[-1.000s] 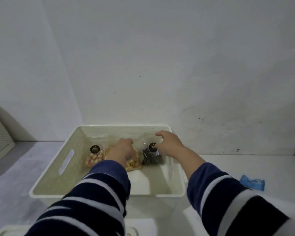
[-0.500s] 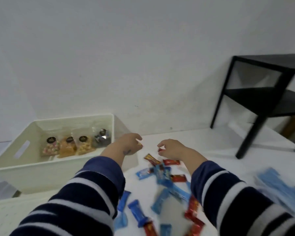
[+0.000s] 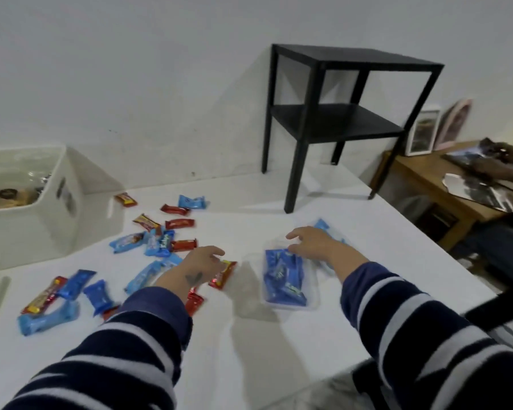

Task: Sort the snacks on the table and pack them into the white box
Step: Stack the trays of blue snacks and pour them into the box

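While scattered snacks (image 3: 157,247) lie loose, right hand (image 3: 314,244) touches clear bag (image 3: 285,279).

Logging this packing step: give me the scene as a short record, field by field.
left hand: fingers loosely curled over a red bar; contact unclear
right hand: fingers spread on clear bag of blue snacks
white box: far left, some bagged snacks inside
loose snacks: red and blue wrappers scattered on white table
black side table: standing at the far edge
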A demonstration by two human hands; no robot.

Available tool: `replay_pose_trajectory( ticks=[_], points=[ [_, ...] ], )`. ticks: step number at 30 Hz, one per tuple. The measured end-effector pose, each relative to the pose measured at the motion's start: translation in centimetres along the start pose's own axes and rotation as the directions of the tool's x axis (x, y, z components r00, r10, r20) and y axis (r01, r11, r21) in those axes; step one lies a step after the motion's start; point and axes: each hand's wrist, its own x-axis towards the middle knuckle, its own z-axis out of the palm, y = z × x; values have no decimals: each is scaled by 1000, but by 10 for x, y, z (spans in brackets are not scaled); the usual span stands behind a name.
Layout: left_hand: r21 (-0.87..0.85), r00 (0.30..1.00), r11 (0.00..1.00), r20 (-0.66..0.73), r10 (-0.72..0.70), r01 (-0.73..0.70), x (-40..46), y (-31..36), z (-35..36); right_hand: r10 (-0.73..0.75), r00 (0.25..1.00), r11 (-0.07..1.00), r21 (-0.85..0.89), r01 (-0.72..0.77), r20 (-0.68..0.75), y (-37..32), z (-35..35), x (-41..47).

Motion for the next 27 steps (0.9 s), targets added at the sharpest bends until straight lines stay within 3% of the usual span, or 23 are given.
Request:
replay_pose_trajectory(
  ticks=[7,11,14,16,19,22,27],
  points=[
    [-151,999,988,32,-23,27,10,10,68,196,965,976,130,-175,-175,112,-4,1],
    [-206,1000,978,-4,-16,15,21,17,92,308,943,946,146,-289,-130,151,0,23],
    [-235,1000,972,20,2,3,30,23,106,306,944,896,372,-242,-123,163,0,42],
    [-223,999,975,29,12,-5,36,28,112,301,945,814,551,-184,-130,166,3,49],
    [-203,999,979,18,28,-24,45,30,119,368,929,581,788,-203,-32,169,11,55],
    [-198,999,980,18,27,-23,51,28,123,416,909,390,908,-154,-25,173,18,54],
    [-186,1000,983,23,-3,7,53,29,124,463,885,301,948,-105,-49,169,11,41]
  ],
)
